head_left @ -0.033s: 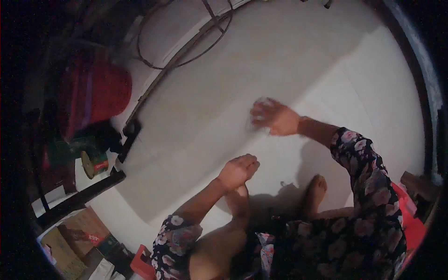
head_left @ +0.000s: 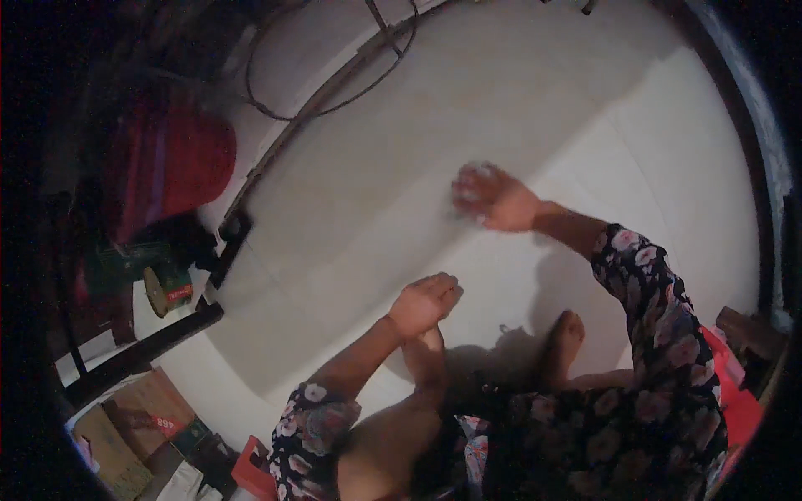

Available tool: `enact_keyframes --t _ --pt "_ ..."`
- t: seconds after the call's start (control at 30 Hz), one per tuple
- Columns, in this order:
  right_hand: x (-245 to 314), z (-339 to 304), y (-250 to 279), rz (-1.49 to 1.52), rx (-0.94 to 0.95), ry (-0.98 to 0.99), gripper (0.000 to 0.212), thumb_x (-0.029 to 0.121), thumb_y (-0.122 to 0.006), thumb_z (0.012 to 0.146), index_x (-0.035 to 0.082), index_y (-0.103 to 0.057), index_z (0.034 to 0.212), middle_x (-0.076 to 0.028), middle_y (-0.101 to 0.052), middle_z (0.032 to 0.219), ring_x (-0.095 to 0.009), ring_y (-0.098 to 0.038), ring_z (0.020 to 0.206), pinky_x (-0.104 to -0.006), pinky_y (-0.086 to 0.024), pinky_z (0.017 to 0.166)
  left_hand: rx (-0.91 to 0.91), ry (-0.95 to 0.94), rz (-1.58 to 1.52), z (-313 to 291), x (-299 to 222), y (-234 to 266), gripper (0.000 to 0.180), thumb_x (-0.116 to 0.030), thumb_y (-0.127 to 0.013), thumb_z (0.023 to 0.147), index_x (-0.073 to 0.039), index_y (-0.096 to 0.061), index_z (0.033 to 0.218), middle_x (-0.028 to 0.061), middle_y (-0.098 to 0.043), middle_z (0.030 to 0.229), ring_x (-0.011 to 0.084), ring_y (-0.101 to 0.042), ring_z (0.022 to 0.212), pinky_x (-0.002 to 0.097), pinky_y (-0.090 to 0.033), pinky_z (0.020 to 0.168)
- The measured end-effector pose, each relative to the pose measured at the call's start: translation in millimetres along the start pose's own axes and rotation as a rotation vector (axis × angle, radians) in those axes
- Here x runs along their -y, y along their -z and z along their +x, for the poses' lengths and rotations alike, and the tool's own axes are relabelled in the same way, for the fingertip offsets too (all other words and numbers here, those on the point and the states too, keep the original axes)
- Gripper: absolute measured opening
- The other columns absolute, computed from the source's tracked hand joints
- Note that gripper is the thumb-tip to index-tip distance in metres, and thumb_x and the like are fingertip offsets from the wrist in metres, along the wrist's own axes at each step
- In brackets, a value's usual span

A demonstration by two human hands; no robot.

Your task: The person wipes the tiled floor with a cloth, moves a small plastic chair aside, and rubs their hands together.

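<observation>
My right hand (head_left: pixel 499 199) is held low over the pale floor (head_left: pixel 368 192), its fingers bent and smeared by motion. Something whitish shows between those fingers, too blurred to name. Nearer to me, my left hand (head_left: pixel 424 304) is closed, its fingers pressed together and turned down over the lower end of my bent left leg (head_left: pixel 424 355). What lies under its palm is hidden. Both arms wear dark floral sleeves (head_left: pixel 639 263). My other bare foot (head_left: pixel 570 330) rests on the floor to the right of the left hand.
A red tub-like object (head_left: pixel 188 159) stands at the left, with a round spool-like thing (head_left: pixel 156 292) below it. Cardboard boxes (head_left: pixel 150 409) fill the lower left. A dark metal frame (head_left: pixel 284 138) with a ring runs along the upper left. Something red (head_left: pixel 735 384) lies at the lower right.
My right hand has shifted slightly away from me, its fingers still blurred. My left hand stays in almost the same place over the leg.
</observation>
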State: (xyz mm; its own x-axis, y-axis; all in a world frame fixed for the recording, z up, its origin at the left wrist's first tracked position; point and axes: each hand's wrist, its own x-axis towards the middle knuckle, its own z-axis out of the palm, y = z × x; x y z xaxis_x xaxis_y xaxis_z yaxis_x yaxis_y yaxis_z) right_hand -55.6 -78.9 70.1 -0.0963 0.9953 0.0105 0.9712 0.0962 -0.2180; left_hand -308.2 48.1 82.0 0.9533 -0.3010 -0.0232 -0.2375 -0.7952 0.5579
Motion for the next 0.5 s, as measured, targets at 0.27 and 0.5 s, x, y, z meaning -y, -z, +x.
enact_keyframes --t 0.27,0.5 --pt "34 57 -27 -0.187 -0.172 -0.555 0.057 0.025 -0.058 0.073 0.015 -0.040 0.126 -0.016 -0.036 0.130 -0.032 -0.026 0.127 -0.0521 -0.027 0.098 -0.220 -0.125 0.080 -1 -9 4 0.018 -0.008 -0.055 0.068 -0.006 -0.058 0.086 0.0047 -0.058 0.089 0.0194 -0.058 0.082 0.0298 -0.050 0.067" --pt "85 46 -43 0.092 -0.062 0.087 0.058 0.026 -0.055 0.072 0.010 -0.040 0.126 -0.016 -0.040 0.129 -0.032 -0.035 0.123 -0.0496 -0.026 0.100 -0.004 -0.012 0.044 -6 6 -9 0.036 -0.013 -0.061 0.068 -0.011 -0.056 0.104 0.0061 -0.058 0.102 0.0233 -0.057 0.092 0.0338 -0.049 0.076"
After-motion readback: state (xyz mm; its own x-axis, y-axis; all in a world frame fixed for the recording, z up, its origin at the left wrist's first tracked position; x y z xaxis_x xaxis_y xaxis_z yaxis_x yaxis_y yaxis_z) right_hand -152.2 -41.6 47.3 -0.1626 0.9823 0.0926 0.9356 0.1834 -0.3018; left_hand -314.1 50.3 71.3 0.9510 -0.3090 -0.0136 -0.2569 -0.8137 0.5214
